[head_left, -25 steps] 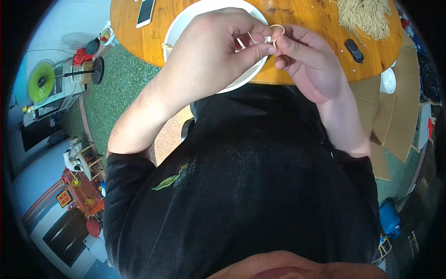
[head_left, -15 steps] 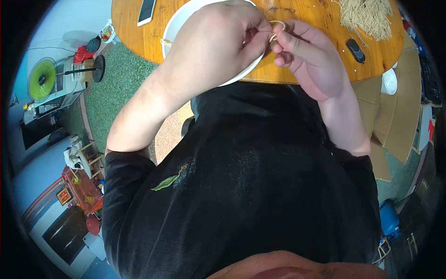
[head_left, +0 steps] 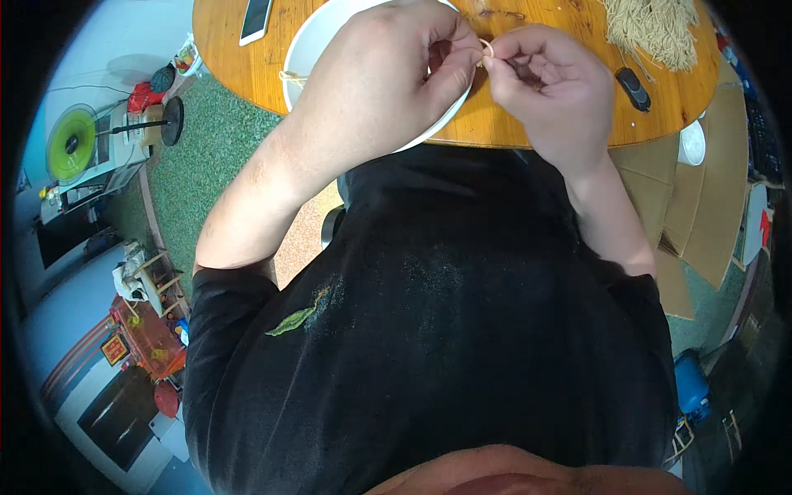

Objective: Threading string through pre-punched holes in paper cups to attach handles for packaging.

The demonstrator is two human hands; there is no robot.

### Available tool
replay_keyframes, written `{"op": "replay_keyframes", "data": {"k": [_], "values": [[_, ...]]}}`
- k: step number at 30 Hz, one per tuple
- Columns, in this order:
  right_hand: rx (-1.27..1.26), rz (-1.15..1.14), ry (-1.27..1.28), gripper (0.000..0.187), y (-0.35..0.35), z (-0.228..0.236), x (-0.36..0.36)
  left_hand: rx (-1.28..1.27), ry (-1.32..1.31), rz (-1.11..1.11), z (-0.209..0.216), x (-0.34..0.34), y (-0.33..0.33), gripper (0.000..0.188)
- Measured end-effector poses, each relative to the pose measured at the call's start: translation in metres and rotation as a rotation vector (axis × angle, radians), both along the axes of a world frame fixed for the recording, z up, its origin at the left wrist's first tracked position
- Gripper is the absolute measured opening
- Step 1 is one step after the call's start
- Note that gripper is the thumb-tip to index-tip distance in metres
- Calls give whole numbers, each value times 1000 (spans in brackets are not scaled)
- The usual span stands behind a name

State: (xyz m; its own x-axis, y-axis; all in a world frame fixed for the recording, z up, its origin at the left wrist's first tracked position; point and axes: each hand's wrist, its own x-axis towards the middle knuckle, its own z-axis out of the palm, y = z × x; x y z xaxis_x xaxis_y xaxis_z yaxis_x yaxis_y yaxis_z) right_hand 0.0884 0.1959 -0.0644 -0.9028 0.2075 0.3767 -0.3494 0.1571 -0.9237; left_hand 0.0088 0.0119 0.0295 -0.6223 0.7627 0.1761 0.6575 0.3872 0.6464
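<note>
Over the near edge of a white bowl (head_left: 304, 59), my left hand (head_left: 375, 78) pinches a thin beige cord (head_left: 489, 44) between thumb and fingertips. The cord makes a small loop at the fingertips. My right hand (head_left: 565, 91) meets it there, thumb and forefinger closed on the same cord, the other fingers curled. Most of the cord is hidden by my hands. Another piece of beige cord (head_left: 292, 78) lies across the bowl's left rim. My left hand hides much of the bowl's inside.
The round wooden table (head_left: 235, 70) holds a white phone (head_left: 256, 21) at left, a pile of beige cords (head_left: 656, 33) at far right and a dark key fob-like object (head_left: 633, 89). Flattened cardboard (head_left: 709, 198) and a white cup (head_left: 691, 142) are beyond the right edge; a fan (head_left: 72, 143) stands left.
My right hand has turned and its fingers have closed in on the cord beside my left fingertips. The loop of cord looks smaller. My left hand has hardly moved.
</note>
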Motion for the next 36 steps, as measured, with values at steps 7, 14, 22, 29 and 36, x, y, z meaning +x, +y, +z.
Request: {"op": "replay_keyframes", "data": {"k": [7,14,22,29,36], "values": [[513,-321,356,11,-10,3,-3,6,60,5,-2,-1,-2,10],[626,-470,700,19,-10,-19,-17,79,117,-30,-16,-5,-7,11],[657,-436,796,30,-6,-34,-14,75,-155,6,-13,-4,-10,12],[653,-401,824,33,-5,-34,-18,186,-399,-37,-21,-13,-10,16],[547,-381,695,26,-7,-23,-11,106,-566,-6,-10,-19,-8,13]]}}
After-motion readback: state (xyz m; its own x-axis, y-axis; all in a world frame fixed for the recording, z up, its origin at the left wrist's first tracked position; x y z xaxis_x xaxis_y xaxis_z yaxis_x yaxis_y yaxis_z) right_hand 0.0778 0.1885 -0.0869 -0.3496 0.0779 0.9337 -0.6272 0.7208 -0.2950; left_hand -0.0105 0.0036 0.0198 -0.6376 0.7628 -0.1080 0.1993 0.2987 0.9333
